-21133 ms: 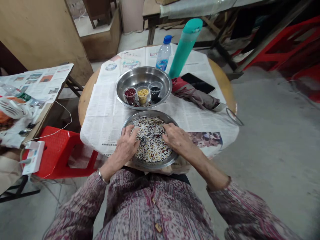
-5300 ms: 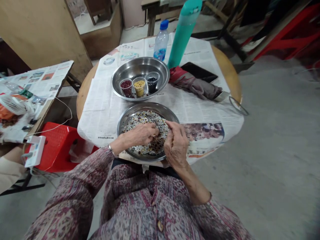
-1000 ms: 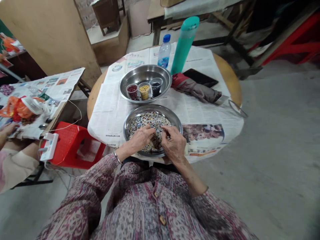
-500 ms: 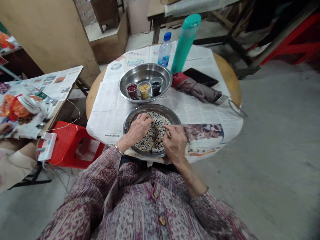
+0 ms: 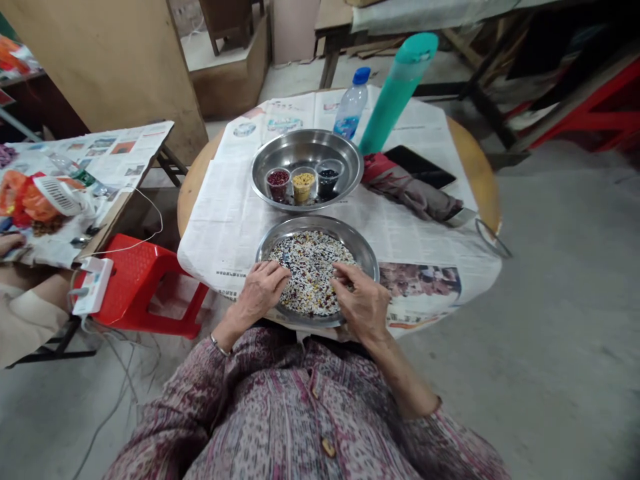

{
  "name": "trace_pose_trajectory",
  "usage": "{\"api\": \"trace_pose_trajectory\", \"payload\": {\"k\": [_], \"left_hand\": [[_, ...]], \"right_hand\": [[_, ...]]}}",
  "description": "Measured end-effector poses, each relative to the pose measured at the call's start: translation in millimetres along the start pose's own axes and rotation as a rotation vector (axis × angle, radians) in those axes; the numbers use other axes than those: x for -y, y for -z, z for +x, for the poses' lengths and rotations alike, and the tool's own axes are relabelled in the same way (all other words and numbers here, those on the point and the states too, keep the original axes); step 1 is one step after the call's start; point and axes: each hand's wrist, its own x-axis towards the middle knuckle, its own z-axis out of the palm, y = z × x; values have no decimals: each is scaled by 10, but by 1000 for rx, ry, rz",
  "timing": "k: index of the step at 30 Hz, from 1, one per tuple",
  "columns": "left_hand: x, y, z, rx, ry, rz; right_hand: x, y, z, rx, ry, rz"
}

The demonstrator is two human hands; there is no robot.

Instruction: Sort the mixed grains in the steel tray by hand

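A steel bowl (image 5: 364, 248) stands close to me, its bottom covered with small mixed grains (image 5: 314, 272) in white, black, yellow and dark red. At its left rim is my left hand (image 5: 261, 288), its fingers curled and pressed together. My right hand (image 5: 364, 301) reaches over the right rim, thumb and forefinger pinched close above the grains. Whatever either pinch holds is too small to make out. Behind lies a wider steel basin (image 5: 287, 148) with three clear cups: dark red beans (image 5: 278, 185), yellow grains (image 5: 303, 187) and black beans (image 5: 328, 181).
Behind the basin stand a water bottle (image 5: 351, 103) and a tall teal bottle (image 5: 397, 93). A folded umbrella (image 5: 413, 193) and a black tablet-like object (image 5: 423, 165) lie to the right. At left are a red stool (image 5: 135, 287), a power strip (image 5: 93, 287) and another person's hand (image 5: 11, 243).
My left hand has drawn back from over the grains to the left rim, its fingers closing together. My right hand stays pinched at the right side. The whole view has shifted slightly.
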Motion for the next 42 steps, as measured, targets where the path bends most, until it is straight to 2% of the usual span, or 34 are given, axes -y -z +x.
{"api": "trace_pose_trajectory", "payload": {"k": [5,8,11,15,18,21,23,28,31,34,37,39,42], "left_hand": [[10,-32,-26,-164,-37,-121],[10,-59,-55,-226,-34,-160],[6,-100,-87,-272,-21,-189],[1,-159,-122,-333,12,-218],[-1,-182,-131,-366,22,-208],[-2,-179,-122,-346,28,-194],[0,-170,-114,-315,30,-194],[19,-165,-103,-301,5,-221],[31,-158,-97,-307,-14,-225],[35,-139,-89,-293,-19,-222],[28,-129,-87,-276,-9,-217],[20,-135,-90,-277,3,-208],[11,-151,-97,-286,11,-200]], "right_hand": [[28,84,47,178,2,4],[91,108,61,268,77,32],[210,101,59,380,269,26],[384,-12,50,571,559,-88],[427,-173,95,619,661,-152],[361,-297,241,592,650,-246],[271,-307,372,541,580,-319],[32,-144,568,323,240,-426],[-14,-116,532,285,103,-419],[50,-195,456,356,69,-325],[188,-243,376,476,107,-183],[290,-201,309,572,173,-127],[396,-58,205,738,346,-132]]}}
